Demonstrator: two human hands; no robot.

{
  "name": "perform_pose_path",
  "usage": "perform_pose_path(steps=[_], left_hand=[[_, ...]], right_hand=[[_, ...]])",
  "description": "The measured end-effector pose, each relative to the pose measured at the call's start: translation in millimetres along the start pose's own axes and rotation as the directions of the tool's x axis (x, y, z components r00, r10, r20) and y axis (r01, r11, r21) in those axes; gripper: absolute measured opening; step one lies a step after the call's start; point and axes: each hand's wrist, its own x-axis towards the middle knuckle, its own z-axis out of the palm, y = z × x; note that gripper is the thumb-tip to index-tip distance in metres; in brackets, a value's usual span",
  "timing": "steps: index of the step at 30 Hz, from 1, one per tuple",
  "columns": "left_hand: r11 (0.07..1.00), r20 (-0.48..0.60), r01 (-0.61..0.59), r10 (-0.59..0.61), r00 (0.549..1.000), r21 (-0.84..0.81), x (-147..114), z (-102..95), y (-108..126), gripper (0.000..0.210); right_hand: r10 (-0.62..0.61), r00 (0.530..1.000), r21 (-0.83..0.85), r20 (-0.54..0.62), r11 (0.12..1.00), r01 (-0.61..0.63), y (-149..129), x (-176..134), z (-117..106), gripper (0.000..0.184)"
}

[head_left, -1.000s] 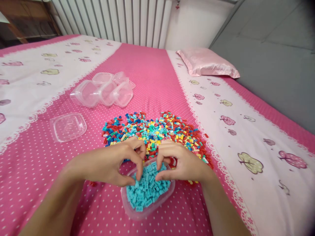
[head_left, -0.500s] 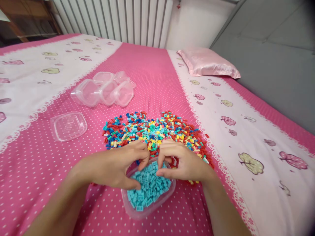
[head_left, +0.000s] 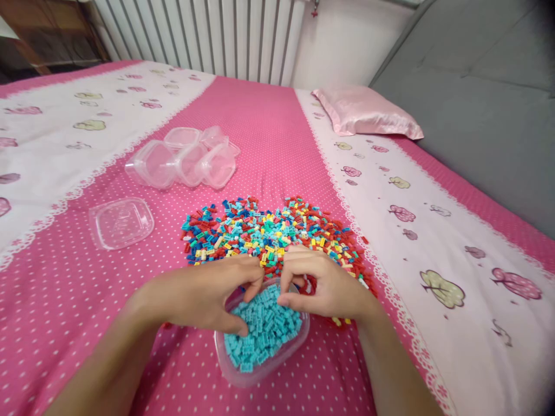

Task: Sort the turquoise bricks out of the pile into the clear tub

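Note:
A clear plastic container [head_left: 243, 378] full of small turquoise building bricks [head_left: 260, 329] stands in front of me. My left hand [head_left: 212, 292] reaches over its left side, thumb and forefinger apart on the bricks, with nothing visible between them. At the container's upper right, my right hand [head_left: 323, 283] has its thumb and forefinger tips close together over the bricks. Whatever lies between those tips is too small to make out. Just beyond both hands spreads a pile of mixed bricks [head_left: 269, 228] in red, blue, yellow, green and turquoise, partly hidden by my fingers.
Several clear containers [head_left: 182, 159] lie grouped at the back left. A clear lid [head_left: 122, 222] is flat on the pink dotted bedcover [head_left: 255, 115]. A pink pillow [head_left: 368, 112] rests by the grey headboard [head_left: 485, 86]. Behind the bed is a white radiator [head_left: 208, 37].
Both hands stay almost in place over the container. The right fingertips have shifted very slightly. Bricks, lid and containers look the same.

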Motion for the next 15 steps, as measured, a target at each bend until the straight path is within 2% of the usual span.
perform_pose_path(steps=[4, 15], left_hand=[[0.999, 0.008, 0.052, -0.052, 0.999, 0.001, 0.9, 0.5, 0.1, 0.035], [0.996, 0.02, 0.082, -0.081, 0.996, -0.036, -1.6, 0.1, -0.9, 0.033]], right_hand=[[0.003, 1.0, -0.002, -0.009, 1.0, -0.003, -0.4, -0.2, -0.2, 0.032], [0.013, 1.0, -0.019, -0.014, 1.0, -0.013, -0.4, -1.3, -0.5, 0.03]])
